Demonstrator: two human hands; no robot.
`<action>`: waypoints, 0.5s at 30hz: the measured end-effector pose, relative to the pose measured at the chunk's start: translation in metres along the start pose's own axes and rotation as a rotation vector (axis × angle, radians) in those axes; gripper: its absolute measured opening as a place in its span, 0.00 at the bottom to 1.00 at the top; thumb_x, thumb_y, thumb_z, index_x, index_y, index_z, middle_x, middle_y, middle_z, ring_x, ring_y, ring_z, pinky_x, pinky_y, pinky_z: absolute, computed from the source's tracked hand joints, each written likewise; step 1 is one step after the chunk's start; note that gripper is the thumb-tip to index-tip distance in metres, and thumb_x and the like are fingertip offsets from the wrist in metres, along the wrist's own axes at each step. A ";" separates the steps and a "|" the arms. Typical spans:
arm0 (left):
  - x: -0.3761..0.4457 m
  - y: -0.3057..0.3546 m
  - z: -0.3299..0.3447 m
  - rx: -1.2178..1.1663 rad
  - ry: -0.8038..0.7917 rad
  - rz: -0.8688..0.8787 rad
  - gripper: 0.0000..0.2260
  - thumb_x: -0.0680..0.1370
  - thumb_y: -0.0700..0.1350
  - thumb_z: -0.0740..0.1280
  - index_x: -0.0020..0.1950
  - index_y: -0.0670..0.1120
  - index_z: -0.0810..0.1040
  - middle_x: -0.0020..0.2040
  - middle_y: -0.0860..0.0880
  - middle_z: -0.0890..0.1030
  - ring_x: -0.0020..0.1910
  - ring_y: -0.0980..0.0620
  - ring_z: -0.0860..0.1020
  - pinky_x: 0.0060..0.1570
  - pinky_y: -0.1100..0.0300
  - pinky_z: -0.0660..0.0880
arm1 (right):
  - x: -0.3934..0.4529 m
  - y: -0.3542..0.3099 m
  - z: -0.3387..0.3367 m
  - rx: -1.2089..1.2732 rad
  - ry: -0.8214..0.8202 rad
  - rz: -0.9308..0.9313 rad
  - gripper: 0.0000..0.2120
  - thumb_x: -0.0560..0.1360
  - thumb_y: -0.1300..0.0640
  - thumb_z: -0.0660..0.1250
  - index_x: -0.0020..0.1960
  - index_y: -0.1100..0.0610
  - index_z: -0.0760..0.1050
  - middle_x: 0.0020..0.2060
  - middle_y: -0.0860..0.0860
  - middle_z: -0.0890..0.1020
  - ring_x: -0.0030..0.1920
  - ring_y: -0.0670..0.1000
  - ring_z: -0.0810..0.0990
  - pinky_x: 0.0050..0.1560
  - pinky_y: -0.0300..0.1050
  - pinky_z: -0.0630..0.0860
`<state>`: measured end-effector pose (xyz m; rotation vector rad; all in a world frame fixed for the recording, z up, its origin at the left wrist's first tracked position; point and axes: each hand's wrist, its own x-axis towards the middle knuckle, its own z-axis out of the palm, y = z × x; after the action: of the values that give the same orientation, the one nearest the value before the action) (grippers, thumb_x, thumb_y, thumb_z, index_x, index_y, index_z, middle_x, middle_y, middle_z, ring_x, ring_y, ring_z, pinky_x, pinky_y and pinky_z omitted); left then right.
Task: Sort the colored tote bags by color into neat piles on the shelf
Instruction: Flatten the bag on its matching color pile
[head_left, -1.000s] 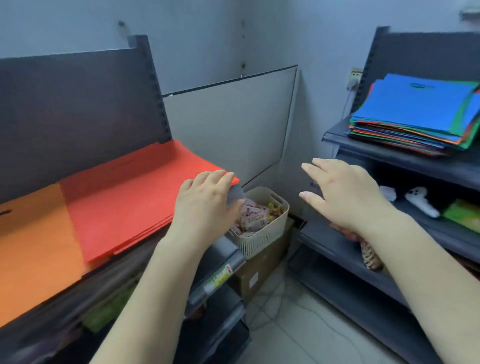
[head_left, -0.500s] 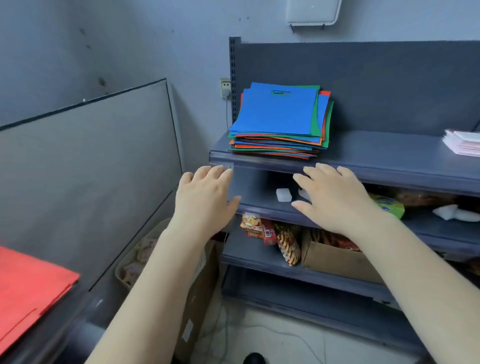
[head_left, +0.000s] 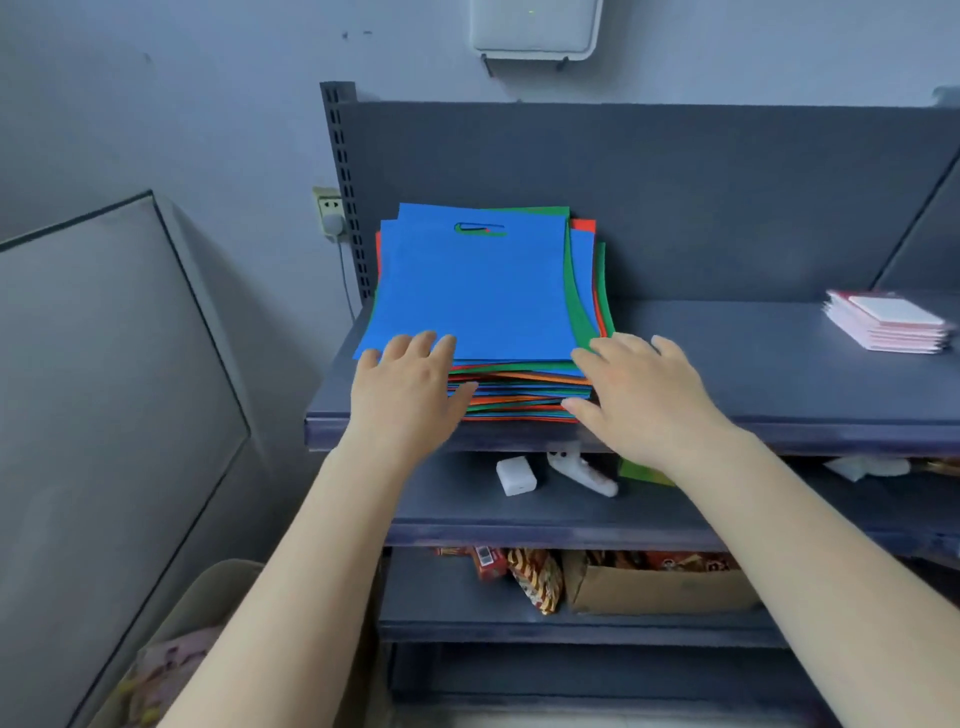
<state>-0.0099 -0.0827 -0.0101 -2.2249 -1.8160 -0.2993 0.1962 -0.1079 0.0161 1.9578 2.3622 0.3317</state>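
One stack (head_left: 483, 291) of flat, square tote bags, blue on top.
Left grip (head_left: 410, 384) and right grip (head_left: 639, 395), fingers apart, at the stack's front corners on the shelf (head_left: 727, 364).

the left hand (head_left: 410, 395) covers the near left corner of the stack of tote bags (head_left: 483, 291), and the right hand (head_left: 641, 400) covers its near right corner, so contact underneath cannot be told. below the blue top bag (head_left: 467, 296) only thin coloured edges show; their count is unclear. the pink-white booklets (head_left: 891, 322) are cut by the right edge. the snack packets (head_left: 535, 577) are too shadowed to read. the basket (head_left: 171, 670) is cut off at bottom.
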 end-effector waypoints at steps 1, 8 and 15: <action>0.011 -0.002 0.006 0.007 -0.016 0.010 0.24 0.81 0.59 0.54 0.73 0.49 0.62 0.71 0.51 0.67 0.70 0.48 0.65 0.65 0.51 0.61 | 0.010 0.001 0.003 0.000 -0.013 0.007 0.26 0.81 0.41 0.50 0.75 0.53 0.58 0.72 0.50 0.65 0.73 0.52 0.60 0.73 0.55 0.54; 0.059 -0.016 0.046 -0.013 -0.098 0.048 0.33 0.76 0.66 0.41 0.70 0.47 0.67 0.68 0.50 0.71 0.68 0.46 0.67 0.62 0.51 0.63 | 0.066 0.006 0.027 0.232 -0.094 0.125 0.26 0.81 0.41 0.50 0.70 0.57 0.65 0.65 0.52 0.71 0.66 0.54 0.67 0.59 0.51 0.71; 0.069 -0.015 0.067 -0.110 0.064 0.170 0.28 0.75 0.61 0.51 0.56 0.44 0.80 0.55 0.46 0.82 0.53 0.43 0.80 0.51 0.49 0.75 | 0.105 0.020 0.047 0.629 0.053 0.380 0.20 0.79 0.45 0.61 0.57 0.62 0.75 0.58 0.57 0.75 0.58 0.56 0.74 0.54 0.48 0.70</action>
<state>-0.0108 0.0061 -0.0508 -2.3965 -1.6021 -0.4409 0.2037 0.0038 -0.0159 2.6938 2.2940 -0.4121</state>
